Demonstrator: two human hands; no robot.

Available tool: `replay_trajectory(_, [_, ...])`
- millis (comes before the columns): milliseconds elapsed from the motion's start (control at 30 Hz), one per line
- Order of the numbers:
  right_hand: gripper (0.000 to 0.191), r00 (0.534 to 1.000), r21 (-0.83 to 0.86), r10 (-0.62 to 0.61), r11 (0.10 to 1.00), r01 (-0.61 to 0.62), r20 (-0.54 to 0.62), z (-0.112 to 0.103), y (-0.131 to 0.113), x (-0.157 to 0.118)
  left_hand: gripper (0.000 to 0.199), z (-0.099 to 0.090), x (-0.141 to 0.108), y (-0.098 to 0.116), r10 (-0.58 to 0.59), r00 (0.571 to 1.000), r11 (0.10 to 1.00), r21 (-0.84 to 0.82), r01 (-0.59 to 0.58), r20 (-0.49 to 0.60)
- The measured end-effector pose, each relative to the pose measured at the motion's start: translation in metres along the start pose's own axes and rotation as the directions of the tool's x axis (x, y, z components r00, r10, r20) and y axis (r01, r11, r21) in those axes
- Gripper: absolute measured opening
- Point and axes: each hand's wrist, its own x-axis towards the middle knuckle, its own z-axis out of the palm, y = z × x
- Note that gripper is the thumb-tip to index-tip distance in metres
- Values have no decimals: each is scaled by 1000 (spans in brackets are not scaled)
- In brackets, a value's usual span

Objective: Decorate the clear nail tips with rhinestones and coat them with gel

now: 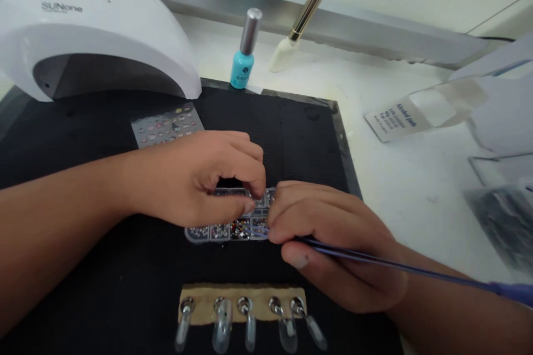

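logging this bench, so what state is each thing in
lamp: no glow visible
blue bottle: capped, upright
cream bottle: capped
stone box: stones inside, lids unclear
tweezers: in right hand, tips at stone box
left hand: over stone box, grip unclear
sticker sheet: flat, partly hidden
nail tips: on stand
alcohol pads box: open or shut unclear

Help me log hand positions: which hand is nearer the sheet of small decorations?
Left. The left hand lies just below the sheet in the picture, overlapping its lower edge; the right hand is farther right, beyond the left, holding tweezers.
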Motion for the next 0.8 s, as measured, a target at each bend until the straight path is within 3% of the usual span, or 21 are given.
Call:
replay_trajectory(200, [11,996,132,-30,990,40,-82,5,-1,3,9,-1,-2,1,-15,1000,1000,-25,14,-19])
replay_trajectory(467, [15,964,130,-107,981,142,-245,8,-20,-1,9,0,-7,5,-16,984,999,44,25,-178])
replay_trajectory(633, [14,949,134,-170,968,211,-265,11,-46,-7,14,-11,-19,31,-24,931,992,105,67,-365])
replay_trajectory(800, [9,943,94,-182,972,215,-280,21,-57,-17,14,-6,-52,67,-27,923,995,82,63,-383])
